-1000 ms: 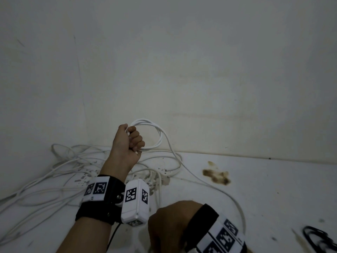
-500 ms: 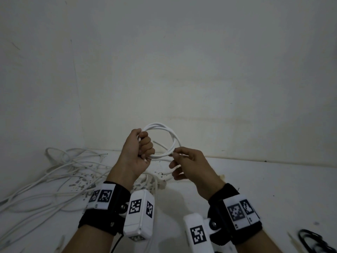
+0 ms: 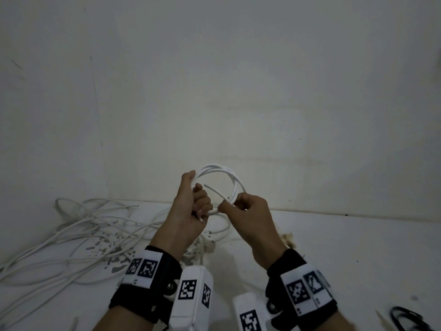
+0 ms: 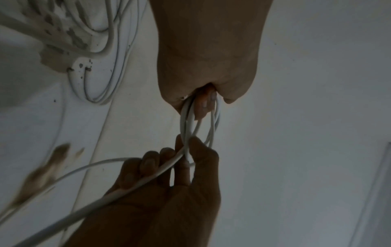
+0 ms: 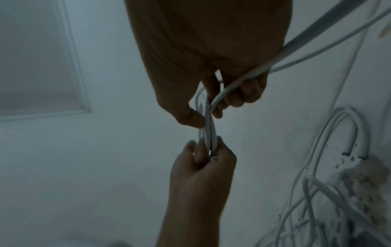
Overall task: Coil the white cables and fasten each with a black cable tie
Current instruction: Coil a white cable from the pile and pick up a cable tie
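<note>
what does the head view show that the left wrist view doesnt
Only the head view shows the black cable ties lying at the lower right, both wrist bands with their printed markers, and the coil's loose end sticking across the ring.

Only the left wrist view shows the cable running through the right hand's curled fingers from below.

Both show the left hand gripping the white coil, the right hand pinching its other side, and the loose cables on the surface.

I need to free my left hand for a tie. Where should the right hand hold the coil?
Judging by its pose, pinch the coil where its loops bunch together, at the right hand, coming from the right: opposite the left hand.
</note>
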Motion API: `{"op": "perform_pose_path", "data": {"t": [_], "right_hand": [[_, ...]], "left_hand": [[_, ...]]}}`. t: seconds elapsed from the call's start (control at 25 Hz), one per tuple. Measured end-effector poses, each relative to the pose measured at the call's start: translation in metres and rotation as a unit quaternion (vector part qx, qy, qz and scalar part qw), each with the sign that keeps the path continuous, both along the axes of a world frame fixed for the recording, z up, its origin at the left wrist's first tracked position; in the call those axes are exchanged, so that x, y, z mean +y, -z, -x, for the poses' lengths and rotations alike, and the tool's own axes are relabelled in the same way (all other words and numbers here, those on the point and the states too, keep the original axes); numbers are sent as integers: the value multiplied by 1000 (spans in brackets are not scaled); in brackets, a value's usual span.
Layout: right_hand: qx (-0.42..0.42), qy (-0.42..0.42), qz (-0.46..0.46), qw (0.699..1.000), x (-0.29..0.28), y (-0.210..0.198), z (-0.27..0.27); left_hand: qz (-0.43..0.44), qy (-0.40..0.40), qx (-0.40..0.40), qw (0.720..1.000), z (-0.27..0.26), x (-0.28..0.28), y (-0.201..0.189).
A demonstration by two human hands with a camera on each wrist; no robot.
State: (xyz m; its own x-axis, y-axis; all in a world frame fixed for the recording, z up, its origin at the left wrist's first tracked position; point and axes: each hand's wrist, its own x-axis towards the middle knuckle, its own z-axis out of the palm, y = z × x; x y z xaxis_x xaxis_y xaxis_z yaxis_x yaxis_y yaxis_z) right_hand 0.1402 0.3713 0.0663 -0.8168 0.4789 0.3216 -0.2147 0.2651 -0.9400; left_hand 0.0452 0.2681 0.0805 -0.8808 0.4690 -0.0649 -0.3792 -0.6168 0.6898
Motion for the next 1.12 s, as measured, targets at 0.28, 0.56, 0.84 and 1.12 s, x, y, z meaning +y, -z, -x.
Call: {"op": "perform_pose_path", "data": {"t": [0.28,0.56,0.84,1.12], "right_hand": [[-8,32,-70,997,3,-2,0],[-34,18,-213,976,42,-2,-4],[-101,-18,-271,957,62,14,3],[-234,56,-394,887,76,36,8]], "left_hand": [[46,67,42,996,-1,-3,-1],[34,76,113,990,3,-23,-11],[150,27,159,975,13,-42,-15],[59,55,149,986,22,-63,-20]]}}
